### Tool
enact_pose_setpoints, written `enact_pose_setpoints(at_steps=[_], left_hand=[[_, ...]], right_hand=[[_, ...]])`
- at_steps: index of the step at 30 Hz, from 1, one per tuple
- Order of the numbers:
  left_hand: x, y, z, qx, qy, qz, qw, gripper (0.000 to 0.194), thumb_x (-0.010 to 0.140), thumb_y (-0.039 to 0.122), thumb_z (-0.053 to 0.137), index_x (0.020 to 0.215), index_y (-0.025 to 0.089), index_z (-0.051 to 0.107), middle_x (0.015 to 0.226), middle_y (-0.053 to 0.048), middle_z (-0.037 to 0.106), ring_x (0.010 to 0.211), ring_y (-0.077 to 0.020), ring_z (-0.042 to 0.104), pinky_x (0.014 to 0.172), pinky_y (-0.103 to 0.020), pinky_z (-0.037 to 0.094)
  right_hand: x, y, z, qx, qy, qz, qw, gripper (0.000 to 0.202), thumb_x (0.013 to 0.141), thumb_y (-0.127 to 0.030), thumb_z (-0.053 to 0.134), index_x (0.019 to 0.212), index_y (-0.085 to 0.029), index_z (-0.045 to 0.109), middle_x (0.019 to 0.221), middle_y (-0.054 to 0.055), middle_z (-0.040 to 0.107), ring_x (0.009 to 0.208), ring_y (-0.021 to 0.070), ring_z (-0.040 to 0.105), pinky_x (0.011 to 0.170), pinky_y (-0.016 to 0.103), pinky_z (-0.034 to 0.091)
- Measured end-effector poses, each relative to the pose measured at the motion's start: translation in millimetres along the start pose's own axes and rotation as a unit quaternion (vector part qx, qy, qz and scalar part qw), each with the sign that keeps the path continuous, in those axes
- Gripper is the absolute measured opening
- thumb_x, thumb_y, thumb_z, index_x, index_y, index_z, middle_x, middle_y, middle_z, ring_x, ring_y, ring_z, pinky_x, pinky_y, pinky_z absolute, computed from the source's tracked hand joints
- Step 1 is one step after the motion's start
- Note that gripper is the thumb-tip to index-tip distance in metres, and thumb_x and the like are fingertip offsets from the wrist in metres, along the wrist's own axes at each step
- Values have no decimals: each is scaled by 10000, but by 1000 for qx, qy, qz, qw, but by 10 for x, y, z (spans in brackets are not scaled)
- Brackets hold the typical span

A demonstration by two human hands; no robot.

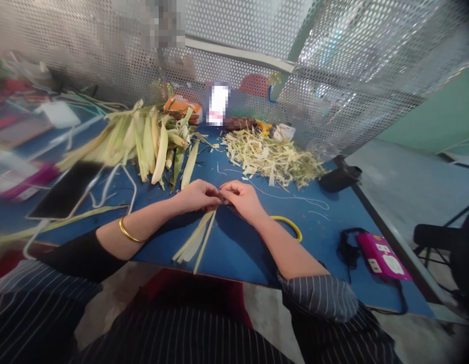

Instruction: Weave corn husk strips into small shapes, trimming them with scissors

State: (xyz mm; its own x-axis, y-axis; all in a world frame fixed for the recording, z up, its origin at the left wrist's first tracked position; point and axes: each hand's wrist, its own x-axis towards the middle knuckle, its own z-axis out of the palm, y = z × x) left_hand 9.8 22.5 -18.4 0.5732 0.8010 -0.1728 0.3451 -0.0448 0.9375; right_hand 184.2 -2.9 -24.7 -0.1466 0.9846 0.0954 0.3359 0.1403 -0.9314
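My left hand [199,195] and my right hand [240,198] meet over the middle of the blue table [238,253]. The left fingers pinch the top of a small bunch of corn husk strips [196,240], whose loose ends fan down toward the table's front edge. My right fingertips are closed and touch the left ones; what they grip is hidden. Thin white thread [295,197] lies curled on the table to the right of my hands. Whole husks [143,139] are piled behind my left hand.
Shredded husk [268,156] is heaped at the back. A phone [65,192] and white cable lie left. A yellow ring [291,222] sits beside my right forearm. At right are a black cup [338,178] and a magenta box [384,256] with a black cord.
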Motion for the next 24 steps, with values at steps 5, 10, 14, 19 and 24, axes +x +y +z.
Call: enact_pose_setpoints(at_steps=[5, 10, 14, 19, 24], left_hand=[[6, 32, 22, -41, 58, -2, 997, 142, 722, 274, 624, 715, 141, 673, 608, -17, 625, 437, -60, 431, 430, -195, 313], [-3, 50, 11, -114, 81, -24, 990, 153, 723, 290, 641, 705, 139, 659, 574, 0, 582, 440, -51, 379, 437, -198, 272], [-7, 57, 14, -124, 83, -35, 988, 189, 723, 316, 646, 701, 129, 663, 594, -14, 599, 458, -53, 384, 451, -205, 274], [-6, 78, 19, -121, 91, -46, 987, 182, 706, 307, 660, 707, 127, 689, 606, -29, 620, 446, -49, 365, 449, -222, 258], [11, 53, 5, -131, 109, -51, 984, 189, 637, 272, 723, 781, 149, 720, 563, -8, 596, 424, -53, 350, 425, -235, 209]], right_hand=[[-2, -61, -76, -34, 46, -28, 998, 232, 844, -353, 530, 943, -222, 694, 874, 30, 667, 638, 117, 583, 666, 270, 464], [-22, -69, -113, -144, 34, -74, 986, 208, 769, -408, 652, 845, -221, 706, 801, 25, 637, 680, 140, 563, 655, 273, 429], [-30, -49, -83, -195, 28, -110, 974, 103, 784, -303, 650, 771, -213, 697, 747, 8, 614, 674, 126, 546, 641, 256, 393], [-40, -87, -65, -196, 41, -115, 973, 98, 782, -224, 621, 700, -194, 665, 707, -3, 584, 632, 109, 520, 611, 239, 381], [-55, -115, -68, -181, 31, -111, 977, 85, 770, -203, 614, 696, -186, 651, 710, -5, 584, 631, 104, 520, 610, 235, 387]])
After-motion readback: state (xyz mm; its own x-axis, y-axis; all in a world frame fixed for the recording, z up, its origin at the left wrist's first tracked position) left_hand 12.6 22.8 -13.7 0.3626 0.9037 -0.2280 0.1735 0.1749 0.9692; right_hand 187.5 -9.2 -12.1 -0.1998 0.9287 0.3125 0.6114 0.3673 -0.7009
